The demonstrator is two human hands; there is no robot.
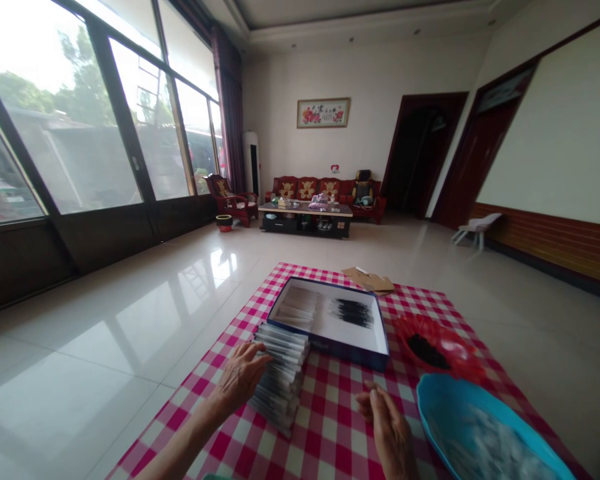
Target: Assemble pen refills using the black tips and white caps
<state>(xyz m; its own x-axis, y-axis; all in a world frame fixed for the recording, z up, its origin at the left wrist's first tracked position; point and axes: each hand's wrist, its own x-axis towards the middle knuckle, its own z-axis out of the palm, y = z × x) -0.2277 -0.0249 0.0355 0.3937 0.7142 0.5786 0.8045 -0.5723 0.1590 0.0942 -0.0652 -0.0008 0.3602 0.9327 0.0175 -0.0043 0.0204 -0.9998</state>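
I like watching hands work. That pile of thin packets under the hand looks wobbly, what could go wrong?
1. The left hand rests on the stack of thin packets, which already leans and fans out; a push might slide packets onto the checked cloth.
2. The stack sits close to the cloth's left edge, so loose packets could perhaps drop to the floor.
3. The right hand is near the blue bowl; a quick move might bump it.

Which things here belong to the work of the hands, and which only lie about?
In the work:
- left hand, resting on the grey stack of thin packets
- right hand, touching nothing
- shallow blue-walled box

Lying about:
- red plastic dish
- blue plastic basin
- brown cardboard pieces
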